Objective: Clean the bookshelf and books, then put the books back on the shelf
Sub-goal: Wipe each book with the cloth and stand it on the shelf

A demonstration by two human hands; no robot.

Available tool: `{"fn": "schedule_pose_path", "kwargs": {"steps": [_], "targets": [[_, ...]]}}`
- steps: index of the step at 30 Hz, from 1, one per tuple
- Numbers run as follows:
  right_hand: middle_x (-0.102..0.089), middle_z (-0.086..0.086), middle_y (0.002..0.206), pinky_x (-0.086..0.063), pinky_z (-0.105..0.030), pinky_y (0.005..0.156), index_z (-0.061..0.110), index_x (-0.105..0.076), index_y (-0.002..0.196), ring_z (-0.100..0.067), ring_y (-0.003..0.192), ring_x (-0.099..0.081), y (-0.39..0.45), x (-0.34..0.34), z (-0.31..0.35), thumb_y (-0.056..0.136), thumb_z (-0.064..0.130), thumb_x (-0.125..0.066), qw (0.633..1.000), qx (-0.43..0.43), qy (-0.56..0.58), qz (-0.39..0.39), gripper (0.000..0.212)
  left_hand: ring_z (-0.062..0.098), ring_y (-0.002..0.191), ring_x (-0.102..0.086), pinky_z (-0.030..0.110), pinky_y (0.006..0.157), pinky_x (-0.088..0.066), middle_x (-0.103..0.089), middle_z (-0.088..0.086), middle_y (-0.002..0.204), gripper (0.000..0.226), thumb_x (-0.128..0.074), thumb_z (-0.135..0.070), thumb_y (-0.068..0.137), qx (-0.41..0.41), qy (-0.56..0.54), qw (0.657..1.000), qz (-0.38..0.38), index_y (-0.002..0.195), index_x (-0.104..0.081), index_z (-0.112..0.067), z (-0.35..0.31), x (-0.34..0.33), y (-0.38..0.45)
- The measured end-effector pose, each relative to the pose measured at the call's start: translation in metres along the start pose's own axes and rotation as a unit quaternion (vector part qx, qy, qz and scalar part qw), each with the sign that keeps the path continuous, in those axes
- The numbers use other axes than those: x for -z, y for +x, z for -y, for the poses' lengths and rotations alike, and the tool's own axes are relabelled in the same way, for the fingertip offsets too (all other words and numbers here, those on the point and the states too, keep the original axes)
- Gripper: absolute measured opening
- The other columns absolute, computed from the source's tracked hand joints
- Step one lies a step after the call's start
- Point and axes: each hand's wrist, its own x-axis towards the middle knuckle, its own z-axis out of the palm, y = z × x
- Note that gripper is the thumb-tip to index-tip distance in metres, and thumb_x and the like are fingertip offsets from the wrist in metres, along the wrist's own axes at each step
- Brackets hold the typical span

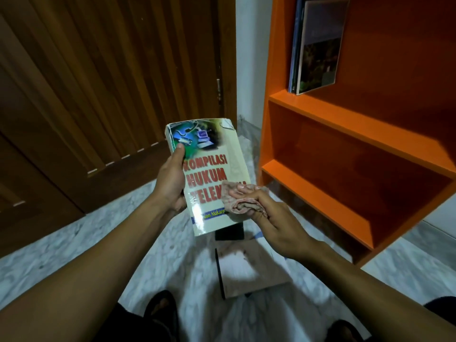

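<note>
While we look down over both forearms, we see a pale marbled floor [74, 245] running up to a dark wooden slatted door [98, 82] on the left and a strip of white wall [249, 58] beside it. To the right stands an orange bookshelf [320, 114], its lower compartments bare. In the upper compartment a few books [318, 45] lean against the left side panel, the front one showing a dark landscape cover.

Our left hand [170, 181] reaches forward and grips a thick cream paperback [212, 174] by its spine edge, thumb laid across the cover near the top, fingers wrapped behind. The book is held up, tilted, in the air just left of the shelf, its cover facing us with red lettering that reads "KOMPILASI HUKUM". Our right hand [269, 213] comes in from the right with the fingers curled closed around a bunched pinkish cloth [240, 198], which is pressed against the lower right part of the cover.

Below the held book, on the floor, lie a brownish book [249, 270] with a dark spine and, just beyond it, a small dark object [229, 233] we cannot identify. Dark sandals [160, 309] show at the bottom edge.
</note>
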Motion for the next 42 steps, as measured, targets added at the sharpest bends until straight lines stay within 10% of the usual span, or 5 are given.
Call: {"fn": "schedule_pose_path", "kwargs": {"steps": [8,17,23,29,42], "targets": [[-0.070,0.004,0.075,-0.044,-0.018,0.047,0.018,-0.059,0.113,-0.008,0.057,-0.061,0.008,0.007,0.016,0.105,0.020,-0.047,0.983,-0.135,0.116,0.045,0.015,0.033,0.096,-0.074,0.052,0.083,-0.059,-0.074,0.017,0.109,0.047,-0.040,-0.050,0.102,-0.032,0.060,0.997,-0.039,0.133,-0.052,-0.017,-0.006,0.017,0.001],[-0.067,0.006,0.106,-0.056,-0.032,0.083,0.025,-0.057,0.112,-0.006,0.097,-0.066,0.055,0.034,0.030,0.106,0.027,-0.043,0.921,-0.125,0.132,-0.344,0.015,0.031,0.081,-0.074,0.038,0.069,-0.060,-0.075,0.020,0.096,0.040,-0.041,-0.047,0.103,0.006,0.197,0.977,0.080,0.125,-0.058,-0.018,0.039,-0.012,-0.023],[-0.027,0.016,0.159,0.006,-0.045,0.122,0.042,-0.042,0.142,-0.007,0.152,-0.009,0.046,-0.004,0.002,0.102,0.039,-0.033,0.964,-0.056,-0.166,-0.200,0.041,0.033,0.082,-0.072,0.041,0.077,-0.058,-0.072,0.025,0.103,0.041,-0.044,-0.046,0.102,0.054,0.165,0.977,0.121,0.122,-0.061,-0.015,0.059,-0.039,-0.030],[-0.019,0.013,0.164,0.000,-0.043,0.123,0.034,-0.037,0.151,-0.003,0.152,0.000,0.033,-0.018,-0.005,0.102,0.035,-0.037,0.968,-0.040,-0.220,-0.113,0.050,0.036,0.107,-0.070,0.048,0.093,-0.056,-0.072,0.019,0.115,0.050,-0.044,-0.053,0.100,0.101,0.036,0.992,0.062,0.128,-0.064,-0.017,0.052,-0.038,-0.012],[-0.052,0.008,0.147,-0.014,-0.040,0.123,0.019,-0.066,0.121,-0.008,0.150,-0.022,0.002,-0.042,0.007,0.096,0.004,-0.048,0.996,0.056,-0.016,0.074,0.034,0.033,0.096,-0.074,0.060,0.090,-0.055,-0.076,0.015,0.107,0.051,-0.043,-0.056,0.099,0.020,-0.064,0.992,-0.103,0.128,-0.059,-0.017,0.008,0.005,0.019]]}}
